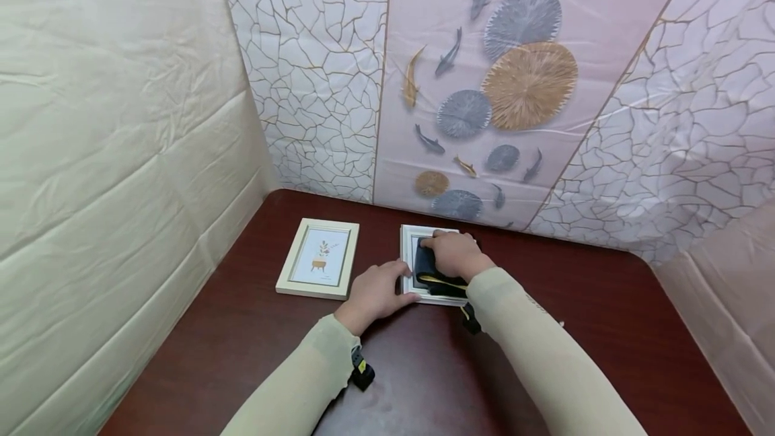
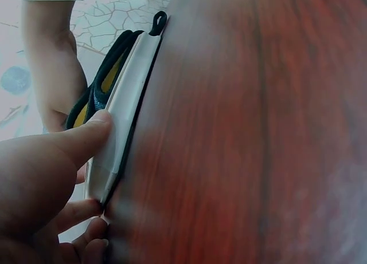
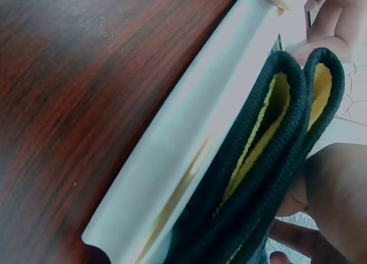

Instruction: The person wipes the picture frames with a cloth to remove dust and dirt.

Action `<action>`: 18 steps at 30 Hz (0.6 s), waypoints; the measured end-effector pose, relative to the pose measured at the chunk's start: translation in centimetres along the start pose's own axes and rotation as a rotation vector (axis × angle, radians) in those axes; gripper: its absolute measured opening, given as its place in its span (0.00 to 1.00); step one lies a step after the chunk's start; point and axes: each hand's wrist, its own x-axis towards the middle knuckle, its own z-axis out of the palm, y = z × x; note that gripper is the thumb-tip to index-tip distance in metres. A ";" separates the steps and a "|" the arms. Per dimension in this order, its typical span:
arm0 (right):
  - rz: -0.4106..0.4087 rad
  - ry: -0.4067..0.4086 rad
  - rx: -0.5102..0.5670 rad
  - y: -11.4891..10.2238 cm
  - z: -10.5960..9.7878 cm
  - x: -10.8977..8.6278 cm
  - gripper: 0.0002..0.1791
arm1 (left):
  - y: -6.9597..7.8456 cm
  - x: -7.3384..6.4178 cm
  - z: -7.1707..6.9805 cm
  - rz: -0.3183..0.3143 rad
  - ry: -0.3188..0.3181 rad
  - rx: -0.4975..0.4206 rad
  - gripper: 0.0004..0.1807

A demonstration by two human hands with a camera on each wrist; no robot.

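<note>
A white picture frame lies on the dark red table, with a folded dark cloth over its picture. Yellow shows inside the cloth's folds in the right wrist view. My right hand grips the cloth from above and holds it against the frame. At the frame's near left corner, my left hand holds the edge, thumb along the near side and fingers at the left side. The left wrist view shows that thumb on the frame's white side. Much of the picture is hidden.
A cream picture frame with a potted-plant print lies left of my left hand. Behind the table hangs a patterned curtain with fish and discs. Pale cloth walls stand on both sides. Black bands with small devices are on my wrists.
</note>
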 end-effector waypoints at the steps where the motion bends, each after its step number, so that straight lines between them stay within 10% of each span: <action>1: 0.002 0.000 0.003 0.2 0.1 0.0 0.28 | 0.1 0.0 0.0 0.002 0.001 0.000 0.27; 18: -0.049 -0.014 0.067 0.0 0.5 -1.8 0.28 | -0.1 -0.2 -0.1 0.004 -0.015 0.020 0.27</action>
